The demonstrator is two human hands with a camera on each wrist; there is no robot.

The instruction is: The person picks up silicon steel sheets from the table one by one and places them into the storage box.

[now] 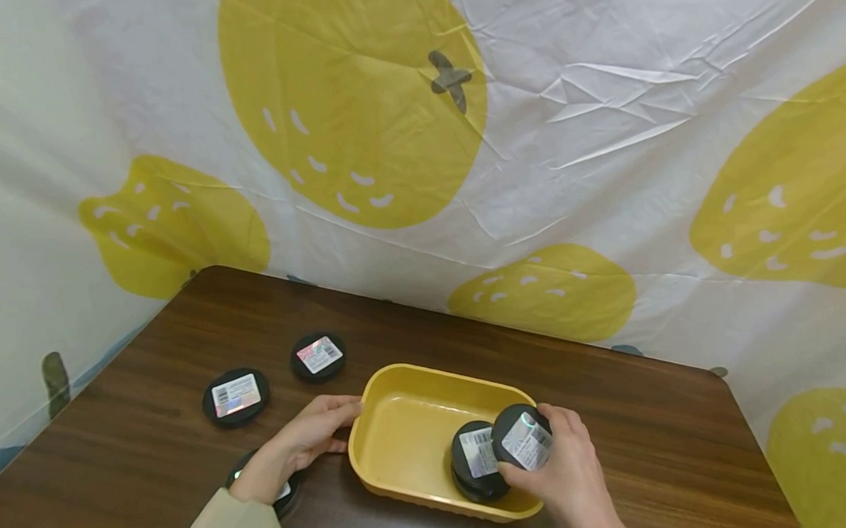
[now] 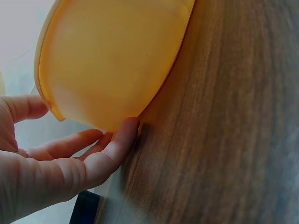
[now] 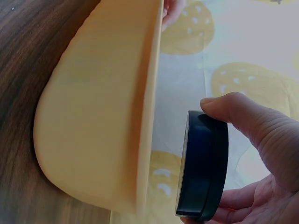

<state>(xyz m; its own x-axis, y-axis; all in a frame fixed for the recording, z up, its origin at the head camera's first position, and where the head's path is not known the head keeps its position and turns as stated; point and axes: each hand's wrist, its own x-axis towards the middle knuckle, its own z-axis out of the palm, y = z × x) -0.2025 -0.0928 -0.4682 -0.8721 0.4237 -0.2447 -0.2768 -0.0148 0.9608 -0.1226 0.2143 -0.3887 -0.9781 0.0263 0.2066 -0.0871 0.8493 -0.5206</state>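
Note:
A yellow plastic bin point(image 1: 397, 486) sits on the table. At its left end my left hand point(image 1: 317, 430) touches the outer wall and rim with extended fingers; the left wrist view shows those fingers point(image 2: 119, 144) against the bin. Between thumb and fingers my right hand point(image 1: 573, 467) grips a flat round black container point(image 1: 522, 437) by its edge. It hangs above the right end of the bin, its white label facing up; its dark side point(image 3: 205, 163) shows beyond the rim in the right wrist view. Below it, stacked black containers point(image 1: 480, 462) lie inside the bin.
Two more labelled black containers, one nearer point(image 1: 236, 398) and one farther back point(image 1: 318, 357), lie left of the bin. Another container point(image 1: 285, 492) is partly hidden under my left forearm. A fruit-patterned cloth point(image 1: 542, 182) hangs behind the wooden table point(image 1: 659, 420).

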